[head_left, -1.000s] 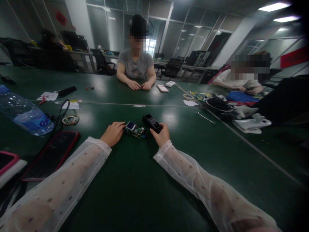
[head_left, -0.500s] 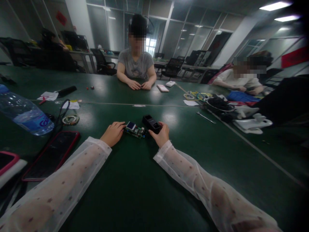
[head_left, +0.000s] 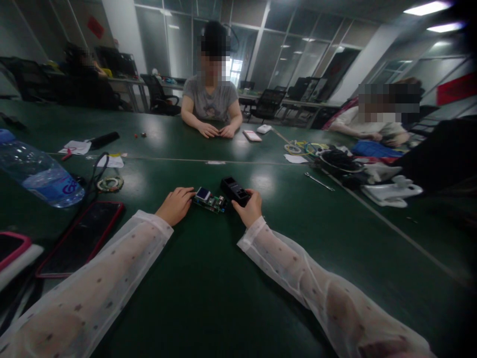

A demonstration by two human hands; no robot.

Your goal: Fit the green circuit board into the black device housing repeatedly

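A green circuit board (head_left: pixel 213 202) with a small screen (head_left: pixel 203 193) at its left end lies at the middle of the table. My left hand (head_left: pixel 176 205) is closed at the board's left end, fingertips on its edge; the thumb is hidden. Just right of the board, my right hand (head_left: pixel 249 208) grips the lower right end of a black plastic case (head_left: pixel 233 189) between thumb and fingers. Cut-outs show in the face of the case. The case slants close beside the board's right end, and I cannot tell whether they touch.
On the left are a water bottle (head_left: pixel 52 186), a red-edged phone (head_left: pixel 84 238) and a bracelet (head_left: pixel 110 184). A wrench (head_left: pixel 319 181) lies to the right, near cables and a white plastic part (head_left: pixel 391 193). A person in grey (head_left: pixel 210 102) sits opposite; another sits at the right (head_left: pixel 372 124).
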